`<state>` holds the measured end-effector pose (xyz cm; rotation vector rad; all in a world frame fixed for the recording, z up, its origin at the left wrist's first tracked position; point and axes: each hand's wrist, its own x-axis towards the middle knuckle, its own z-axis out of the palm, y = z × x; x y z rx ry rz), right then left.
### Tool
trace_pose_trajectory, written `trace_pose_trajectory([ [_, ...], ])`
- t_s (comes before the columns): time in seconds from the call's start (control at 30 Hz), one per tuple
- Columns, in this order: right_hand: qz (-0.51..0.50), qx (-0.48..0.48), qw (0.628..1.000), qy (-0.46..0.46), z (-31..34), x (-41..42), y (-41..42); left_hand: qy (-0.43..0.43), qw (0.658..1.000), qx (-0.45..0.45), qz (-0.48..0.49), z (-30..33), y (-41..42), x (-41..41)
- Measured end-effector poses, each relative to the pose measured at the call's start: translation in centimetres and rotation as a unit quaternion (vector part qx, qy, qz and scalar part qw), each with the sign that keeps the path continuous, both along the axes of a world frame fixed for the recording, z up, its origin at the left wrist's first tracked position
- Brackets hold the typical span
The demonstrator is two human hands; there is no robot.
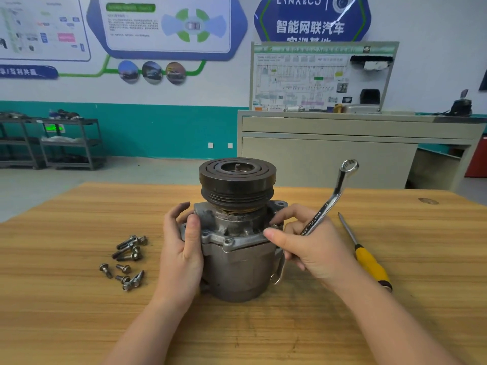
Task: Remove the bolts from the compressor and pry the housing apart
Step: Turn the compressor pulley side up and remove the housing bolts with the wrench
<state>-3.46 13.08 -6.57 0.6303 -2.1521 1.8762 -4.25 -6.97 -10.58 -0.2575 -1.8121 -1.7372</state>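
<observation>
Both forearms reach in from the bottom edge, angling toward centre frame. Left hand (181, 246) wraps round the compressor (237, 254), thumb up front, fingers curled behind. Right hand (311, 248) grips the wrench (329, 201) in its palm while thumb and forefinger seem to pinch a bolt (275, 226) at mid-frame.

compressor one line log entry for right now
compressor upright on table | left hand steadies housing | right hand holds wrench, fingertips at flange bolt | removed bolts left | screwdriver right
</observation>
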Motion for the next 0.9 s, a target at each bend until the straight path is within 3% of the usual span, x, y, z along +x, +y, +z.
trace_pose_trajectory([
  [0.9, 0.046, -0.037, 0.998, -0.007, -0.70, -0.15, 0.02, -0.015, 0.999, -0.028, 0.016, -0.09, -0.38, -0.31],
])
